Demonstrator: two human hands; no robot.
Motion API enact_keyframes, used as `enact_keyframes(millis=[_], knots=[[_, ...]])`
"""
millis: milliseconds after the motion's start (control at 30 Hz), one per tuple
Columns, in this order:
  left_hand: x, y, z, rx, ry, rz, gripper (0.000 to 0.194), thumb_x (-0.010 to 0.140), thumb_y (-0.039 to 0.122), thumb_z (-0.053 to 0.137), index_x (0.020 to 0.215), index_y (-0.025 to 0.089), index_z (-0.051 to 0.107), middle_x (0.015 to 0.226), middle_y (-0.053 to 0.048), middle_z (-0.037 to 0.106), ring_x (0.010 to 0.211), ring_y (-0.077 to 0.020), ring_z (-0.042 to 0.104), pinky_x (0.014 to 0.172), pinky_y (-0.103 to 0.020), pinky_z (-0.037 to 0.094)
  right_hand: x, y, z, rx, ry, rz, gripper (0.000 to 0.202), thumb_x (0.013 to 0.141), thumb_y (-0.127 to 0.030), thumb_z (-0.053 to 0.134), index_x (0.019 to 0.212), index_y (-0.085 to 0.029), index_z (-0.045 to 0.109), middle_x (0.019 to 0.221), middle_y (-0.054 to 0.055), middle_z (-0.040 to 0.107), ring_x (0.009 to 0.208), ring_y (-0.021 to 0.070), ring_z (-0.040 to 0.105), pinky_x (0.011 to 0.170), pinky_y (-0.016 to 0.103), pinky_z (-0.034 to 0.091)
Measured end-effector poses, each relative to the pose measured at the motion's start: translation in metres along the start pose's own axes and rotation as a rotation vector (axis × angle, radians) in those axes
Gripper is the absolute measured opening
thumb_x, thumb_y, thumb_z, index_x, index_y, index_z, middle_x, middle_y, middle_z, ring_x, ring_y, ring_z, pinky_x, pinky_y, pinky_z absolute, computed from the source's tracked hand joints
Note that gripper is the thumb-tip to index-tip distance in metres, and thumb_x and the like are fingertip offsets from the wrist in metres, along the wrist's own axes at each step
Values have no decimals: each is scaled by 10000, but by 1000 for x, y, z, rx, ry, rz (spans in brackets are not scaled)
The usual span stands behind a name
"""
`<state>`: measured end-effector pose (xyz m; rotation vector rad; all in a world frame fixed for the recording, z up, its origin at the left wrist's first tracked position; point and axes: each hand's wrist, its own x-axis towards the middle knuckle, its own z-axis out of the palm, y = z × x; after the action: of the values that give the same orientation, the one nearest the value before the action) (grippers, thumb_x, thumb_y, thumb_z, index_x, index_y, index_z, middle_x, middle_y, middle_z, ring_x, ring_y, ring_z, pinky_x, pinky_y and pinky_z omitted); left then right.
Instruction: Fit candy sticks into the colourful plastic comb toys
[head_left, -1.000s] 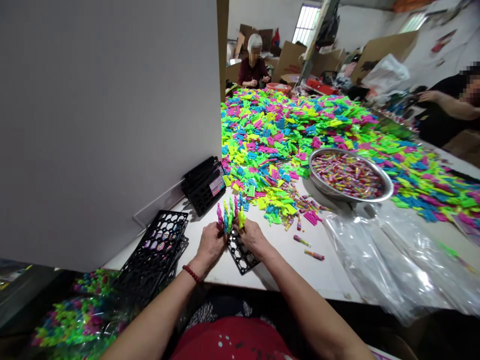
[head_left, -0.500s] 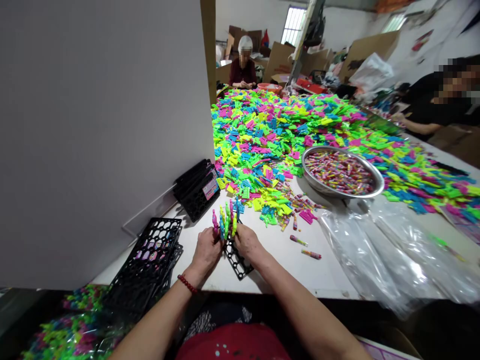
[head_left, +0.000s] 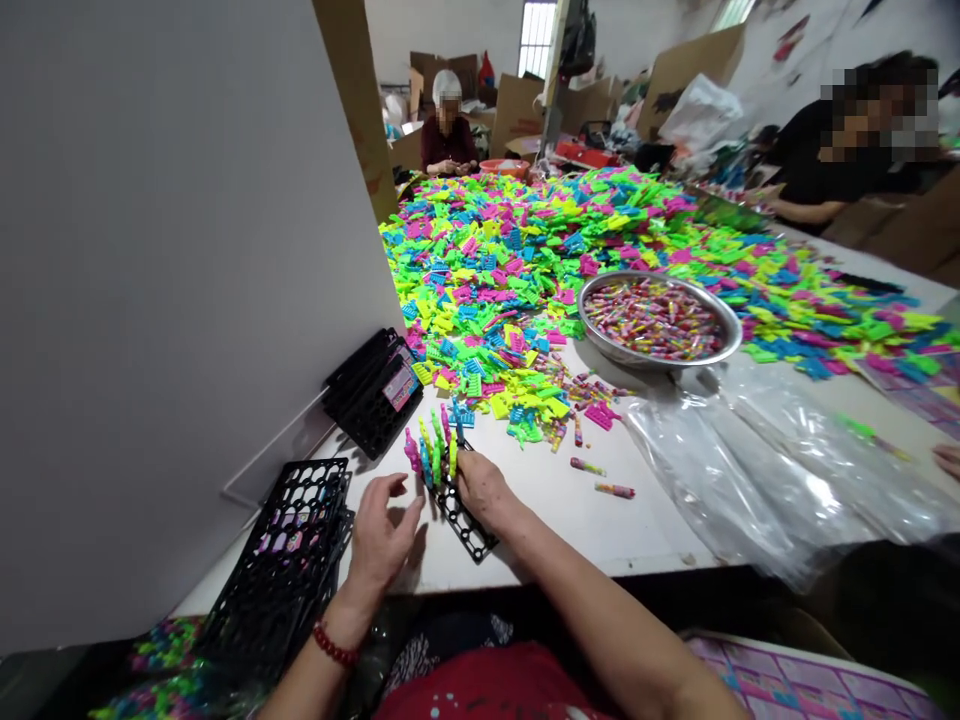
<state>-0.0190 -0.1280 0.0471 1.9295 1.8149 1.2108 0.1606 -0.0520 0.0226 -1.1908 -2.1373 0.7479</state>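
My right hand (head_left: 484, 485) grips the right side of a black plastic rack (head_left: 466, 528) with rows of round holes. Several bright plastic pieces (head_left: 433, 450) in pink, blue, green and yellow stand upright in the rack's far end; their exact kind I cannot make out. Just left of the rack, apart from it, is my left hand (head_left: 384, 530), thumb and fingers spread around nothing. To its left lies a stack of similar black racks (head_left: 300, 500) at the table edge. More black racks (head_left: 375, 395) with a printed label lean against the grey panel.
A large heap of coloured plastic combs and pieces (head_left: 517, 250) covers the far table. A metal bowl (head_left: 731, 345) holds small printed tubes, and loose tubes (head_left: 615, 490) lie nearer. Clear plastic bags (head_left: 720, 460) spread rightward. A grey panel (head_left: 187, 300) walls the left. Two people sit beyond.
My left hand has let go of the pieces in the rack and drawn back left, its fingers opening. My right hand stays on the rack. The view has turned slightly right.
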Motion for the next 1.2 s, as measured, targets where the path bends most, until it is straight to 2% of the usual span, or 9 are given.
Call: enact_keyframes(millis=[67, 100, 233, 333, 500, 733, 933, 1100, 1200], knots=[[5, 9, -7, 78, 158, 175, 324, 870, 276, 649, 1168, 189, 559, 1031, -93, 608, 964, -241, 595, 880, -407, 519, 1, -1, -1, 24, 0, -1, 180, 909, -92, 450, 915, -191, 600, 888, 72, 663, 833, 216, 583, 787, 293, 446], [10, 14, -10, 104, 179, 259, 362, 873, 266, 657, 1212, 196, 547, 1082, -104, 600, 1020, -251, 584, 925, -425, 505, 1, -1, -2, 37, 0, -1, 182, 913, -95, 448, 928, -190, 603, 900, 74, 665, 843, 216, 585, 795, 294, 445], [38, 27, -15, 131, 5, 504, 507, 902, 227, 637, 1383, 233, 476, 1322, -128, 563, 1272, -286, 497, 1077, -484, 424, 2, -2, -5, 79, -3, 6, 179, 917, -105, 442, 937, -184, 602, 902, 74, 661, 831, 211, 581, 780, 292, 443], [53, 26, -14, 102, -124, 600, 478, 935, 172, 576, 1397, 254, 484, 1344, -94, 597, 1333, -265, 472, 1109, -488, 403, 1, -1, -6, 115, -3, 23, 165, 919, -125, 446, 915, -183, 600, 866, 63, 656, 790, 200, 574, 748, 284, 441], [56, 21, -11, 56, -145, 616, 431, 953, 150, 550, 1372, 248, 524, 1292, -82, 648, 1293, -232, 524, 1094, -467, 440, 0, 2, -6, 214, 37, 82, 136, 936, -225, 481, 960, -208, 614, 891, 39, 685, 801, 188, 591, 750, 277, 453], [57, 19, -14, 34, -144, 609, 419, 968, 194, 539, 1381, 262, 535, 1274, -79, 667, 1279, -223, 547, 1074, -444, 466, -9, 1, -12, 353, 133, 155, 250, 934, -390, 490, 1001, -191, 625, 878, 30, 698, 793, 193, 625, 752, 299, 489], [60, 14, -11, 6, -142, 592, 381, 977, 216, 528, 1352, 273, 570, 1224, -64, 695, 1260, -222, 566, 1056, -430, 475, -35, -12, -1, 140, 9, 25, 174, 950, -288, 503, 934, -208, 656, 850, 44, 694, 768, 199, 621, 704, 280, 451], [59, 14, -11, 8, -138, 605, 408, 974, 204, 529, 1376, 267, 548, 1231, -75, 690, 1255, -224, 567, 1053, -431, 479, -33, -13, 11, 41, -22, -50, 156, 889, -118, 507, 806, -206, 603, 810, 57, 642, 815, 212, 560, 732, 291, 422], [57, 13, -11, 8, -154, 607, 435, 979, 207, 509, 1409, 274, 517, 1240, -82, 683, 1250, -233, 569, 1051, -441, 482, -32, -14, 13, 8, -28, -79, 181, 883, -84, 496, 778, -212, 570, 801, 53, 616, 840, 218, 537, 750, 298, 422]])
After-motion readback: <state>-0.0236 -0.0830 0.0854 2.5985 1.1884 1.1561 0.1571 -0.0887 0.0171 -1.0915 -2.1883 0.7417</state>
